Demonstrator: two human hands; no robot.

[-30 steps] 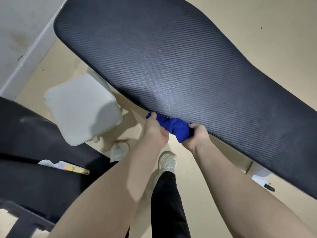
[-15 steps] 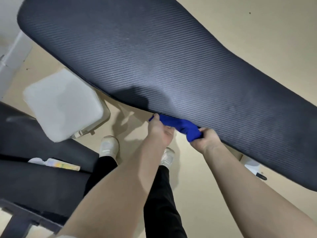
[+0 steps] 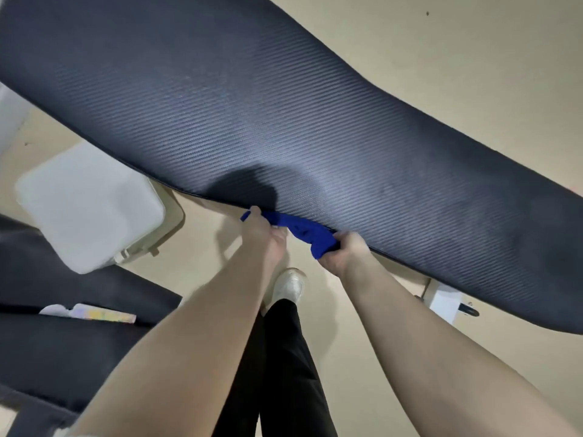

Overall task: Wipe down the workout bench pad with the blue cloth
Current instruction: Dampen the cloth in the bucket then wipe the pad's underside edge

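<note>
blue cloth (image 3: pixel 303 232), bunched, both hands gripping, against dark ribbed bench pad (image 3: pixel 284 121)

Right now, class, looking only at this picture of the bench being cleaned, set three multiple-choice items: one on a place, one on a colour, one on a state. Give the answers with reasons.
1. Where is the cloth?
A. At the near edge of the bench pad
B. On the floor
C. On the pale cushion

2. What colour is the cloth?
A. Red
B. Blue
C. White

3. How is the cloth held?
A. Left hand only
B. Right hand only
C. Both hands

Answers:
1 A: the blue cloth lies bunched against the near edge of the bench pad.
2 B: it shows bright blue against the dark ribbed pad.
3 C: the left hand and the right hand each have a closed grip on one end.
</note>
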